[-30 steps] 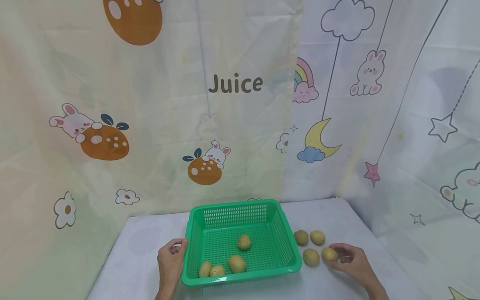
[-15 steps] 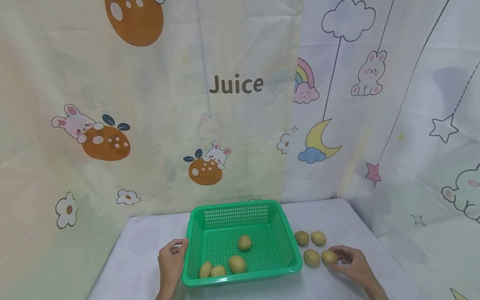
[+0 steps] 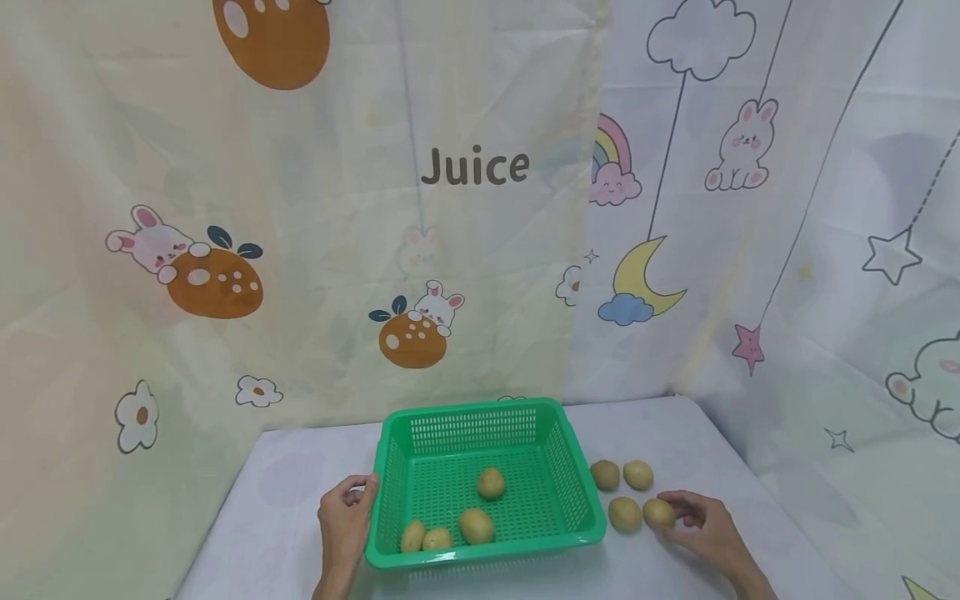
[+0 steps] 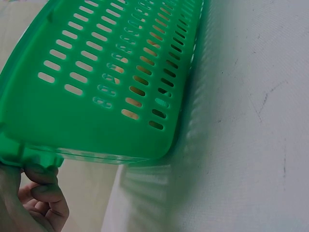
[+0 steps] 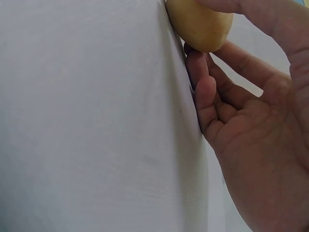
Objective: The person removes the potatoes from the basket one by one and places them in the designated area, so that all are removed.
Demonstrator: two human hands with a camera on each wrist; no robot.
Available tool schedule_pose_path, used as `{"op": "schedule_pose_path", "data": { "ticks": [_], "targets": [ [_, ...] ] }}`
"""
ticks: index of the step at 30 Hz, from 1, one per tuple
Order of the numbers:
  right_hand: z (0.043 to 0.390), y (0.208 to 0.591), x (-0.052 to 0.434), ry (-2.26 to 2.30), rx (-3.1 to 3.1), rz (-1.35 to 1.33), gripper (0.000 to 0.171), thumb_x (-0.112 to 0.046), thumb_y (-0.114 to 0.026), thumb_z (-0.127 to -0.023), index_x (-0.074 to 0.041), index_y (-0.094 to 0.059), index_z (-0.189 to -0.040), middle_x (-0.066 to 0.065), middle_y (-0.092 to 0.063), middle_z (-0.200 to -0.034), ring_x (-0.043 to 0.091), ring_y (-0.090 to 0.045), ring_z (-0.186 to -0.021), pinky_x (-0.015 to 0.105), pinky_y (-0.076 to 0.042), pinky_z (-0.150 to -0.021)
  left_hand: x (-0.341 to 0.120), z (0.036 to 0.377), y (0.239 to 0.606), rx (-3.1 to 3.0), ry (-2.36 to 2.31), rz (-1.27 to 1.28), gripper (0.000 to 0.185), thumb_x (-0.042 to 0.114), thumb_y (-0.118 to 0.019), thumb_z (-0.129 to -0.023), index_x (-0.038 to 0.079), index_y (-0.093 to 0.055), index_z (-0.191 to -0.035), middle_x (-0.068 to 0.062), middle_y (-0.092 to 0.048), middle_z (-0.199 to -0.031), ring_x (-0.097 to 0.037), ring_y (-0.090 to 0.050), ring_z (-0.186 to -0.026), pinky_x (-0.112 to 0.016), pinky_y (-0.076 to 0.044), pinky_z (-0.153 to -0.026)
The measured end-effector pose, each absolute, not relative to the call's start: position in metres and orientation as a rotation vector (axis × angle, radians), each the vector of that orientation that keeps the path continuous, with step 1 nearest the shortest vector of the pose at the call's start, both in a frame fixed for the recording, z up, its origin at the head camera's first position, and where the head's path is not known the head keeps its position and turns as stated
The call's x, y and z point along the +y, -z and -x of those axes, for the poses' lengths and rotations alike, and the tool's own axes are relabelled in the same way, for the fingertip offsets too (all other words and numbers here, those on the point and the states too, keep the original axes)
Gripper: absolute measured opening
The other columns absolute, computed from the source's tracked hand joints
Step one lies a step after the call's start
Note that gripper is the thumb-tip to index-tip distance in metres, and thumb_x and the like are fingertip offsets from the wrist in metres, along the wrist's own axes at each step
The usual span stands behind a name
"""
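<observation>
My left hand [image 3: 345, 510] pinches the left rim of a green plastic basket [image 3: 558, 546]; the left wrist view shows the fingers [image 4: 46, 191] curled under that rim. Several potatoes lie inside the basket: one potato [image 3: 491, 483] near the middle, a larger potato [image 3: 476, 527] in front of it, and two at the front left corner. To the right of the basket, my right hand [image 3: 705, 525] grips a potato [image 3: 659, 512] between thumb and fingers. In the right wrist view this potato [image 5: 200, 24] sits low against the white cloth.
Three more potatoes lie on the white-covered table [image 3: 285, 475] just right of the basket: a back left potato [image 3: 605, 475], a back right potato [image 3: 638, 475] and a front potato [image 3: 625, 515]. A printed curtain [image 3: 480, 250] hangs close behind the table.
My right hand's potato has shifted slightly toward me, ending beside the front potato. The left hand keeps its hold on the basket; the basket stays where it was.
</observation>
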State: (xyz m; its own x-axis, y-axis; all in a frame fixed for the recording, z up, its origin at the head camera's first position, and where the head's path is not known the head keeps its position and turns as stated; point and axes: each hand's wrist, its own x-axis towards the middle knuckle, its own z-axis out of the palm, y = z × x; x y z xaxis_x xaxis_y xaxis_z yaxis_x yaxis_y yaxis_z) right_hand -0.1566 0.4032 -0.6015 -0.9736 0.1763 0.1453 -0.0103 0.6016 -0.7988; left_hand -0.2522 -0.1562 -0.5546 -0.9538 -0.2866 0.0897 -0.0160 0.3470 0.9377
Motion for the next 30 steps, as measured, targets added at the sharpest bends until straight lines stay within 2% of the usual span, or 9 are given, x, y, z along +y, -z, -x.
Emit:
{"op": "schedule_pose_path", "data": {
  "ticks": [12, 30],
  "targets": [
    [0.155, 0.602, 0.403, -1.307, -2.607, 0.097, 0.051, -0.005, -0.093, -0.081, 0.003, -0.074, -0.128, 0.011, -0.082, -0.114, -0.002, -0.068, -0.091, 0.023, -0.053, -0.079, -0.154, 0.256, 0.557, -2.354, 1.641, -0.265, 0.030, 0.022, -0.070, -0.108, -0.006, -0.078, -0.113, -0.006, -0.074, -0.064, -0.014, -0.064, -0.051, -0.023, -0.052, -0.049],
    [0.156, 0.610, 0.406, -1.319, -2.564, 0.047, 0.057, -0.005, -0.097, -0.076, 0.001, -0.075, -0.128, -0.001, -0.082, -0.119, -0.009, -0.067, -0.098, 0.020, -0.055, -0.082, -0.155, 0.253, 0.555, -2.355, 1.638, -0.283, 0.031, 0.021, -0.070, -0.108, -0.008, -0.078, -0.114, -0.005, -0.073, -0.065, -0.016, -0.063, -0.052, -0.024, -0.051, -0.050]
  ]
}}
